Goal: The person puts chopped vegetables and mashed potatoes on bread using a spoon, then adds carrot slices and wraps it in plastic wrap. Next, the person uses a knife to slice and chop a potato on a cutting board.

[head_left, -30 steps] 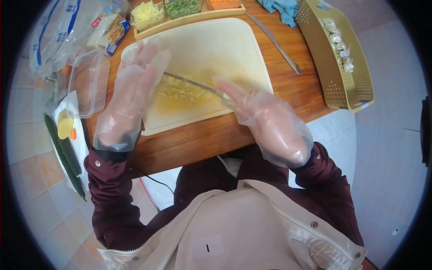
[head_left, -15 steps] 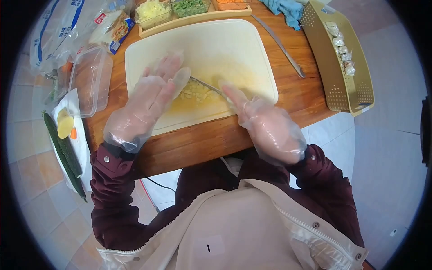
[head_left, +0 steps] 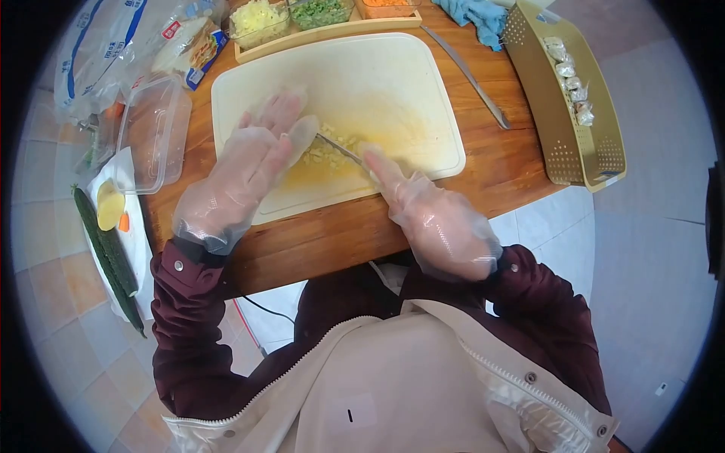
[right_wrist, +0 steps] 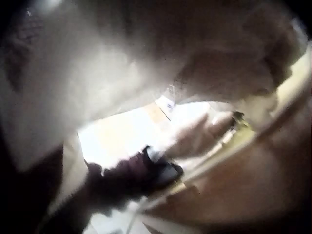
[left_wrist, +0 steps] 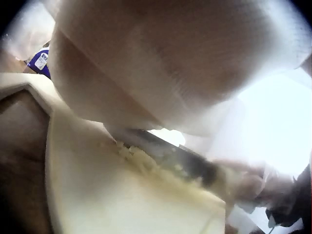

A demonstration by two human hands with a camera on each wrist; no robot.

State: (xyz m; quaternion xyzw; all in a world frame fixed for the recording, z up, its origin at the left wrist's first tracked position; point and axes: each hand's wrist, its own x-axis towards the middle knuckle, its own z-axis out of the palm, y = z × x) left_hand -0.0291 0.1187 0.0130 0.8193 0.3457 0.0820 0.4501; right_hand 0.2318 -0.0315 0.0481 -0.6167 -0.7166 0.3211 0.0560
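Note:
My right hand (head_left: 438, 223), in a clear plastic glove, grips the handle of a knife (head_left: 339, 148) over the cutting board (head_left: 362, 64). The blade points left and away from me, among finely chopped pale bits (head_left: 326, 156) in a wet yellowish patch. My gloved left hand (head_left: 234, 174) is at the blade's tip, its fingers mostly straight. In the left wrist view that hand hangs close over the blade (left_wrist: 170, 153), with chopped bits (left_wrist: 141, 158) along the edge. The right wrist view is blurred and mostly filled by the glove.
Behind the board stands a wooden tray (head_left: 328, 32) of filled glass dishes. Another knife (head_left: 468, 78) lies to the right, near a tan basket (head_left: 566, 155) holding small wrapped pieces. At left are a clear plastic box (head_left: 155, 136), cucumbers (head_left: 109, 249) and plastic bags (head_left: 98, 57).
My left hand has come right and slightly down to the blade's tip. The right hand has shifted a little left with the knife, which stays over the chopped bits.

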